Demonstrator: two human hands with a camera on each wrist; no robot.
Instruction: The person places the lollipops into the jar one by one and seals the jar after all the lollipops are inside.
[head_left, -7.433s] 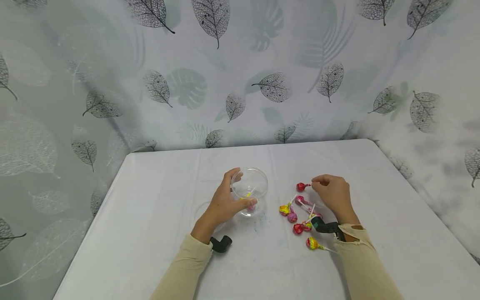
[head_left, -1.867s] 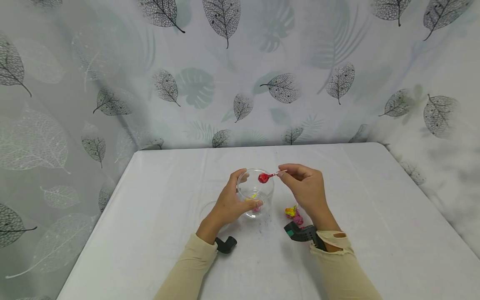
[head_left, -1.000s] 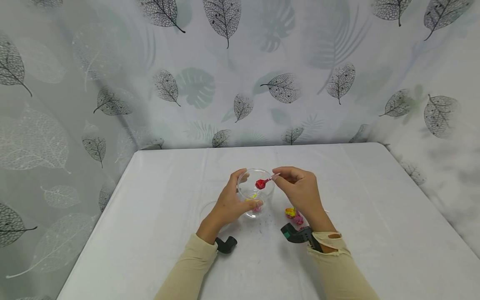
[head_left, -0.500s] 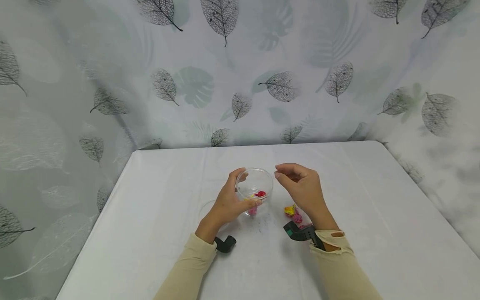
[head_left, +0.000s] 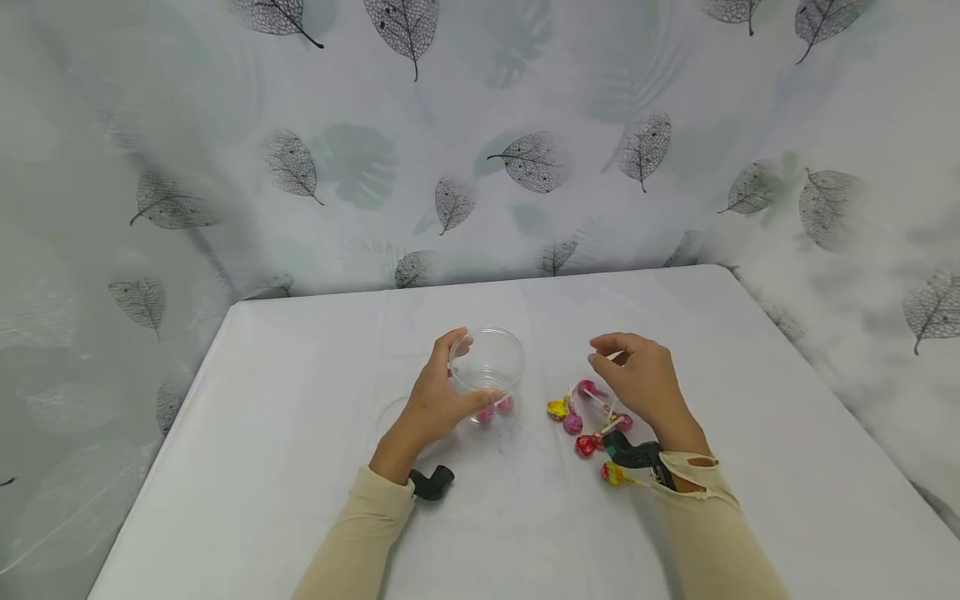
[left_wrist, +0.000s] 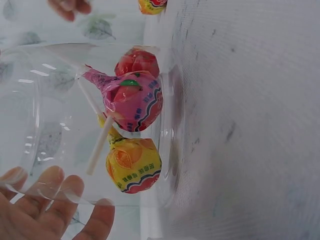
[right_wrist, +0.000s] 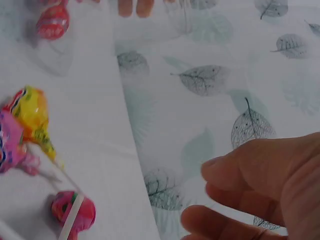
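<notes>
My left hand (head_left: 438, 400) grips a clear plastic cup (head_left: 497, 367), fingers round the far side and thumb across the front. Inside, in the left wrist view, lie a pink lollipop (left_wrist: 135, 100), a yellow lollipop (left_wrist: 134, 165) and a red lollipop (left_wrist: 137, 62), their white sticks crossing. My right hand (head_left: 645, 379) hovers to the right of the cup with thumb and fingers apart, holding nothing. Below it on the table is a loose group of lollipops, among them a yellow one (head_left: 557, 409), a purple one (head_left: 573, 423) and a red one (head_left: 585, 446).
A clear round rim, perhaps a lid (head_left: 384, 417), lies partly hidden behind my left hand. One yellow lollipop (head_left: 612, 473) sits nearest my right wrist. The white table (head_left: 300, 500) meets a leaf-patterned backdrop (head_left: 465, 225) at its far edge.
My right hand has lowered a red lollipop into the cup and let go of it. It has since moved right, back toward the loose lollipops. The left hand keeps its hold on the cup.
</notes>
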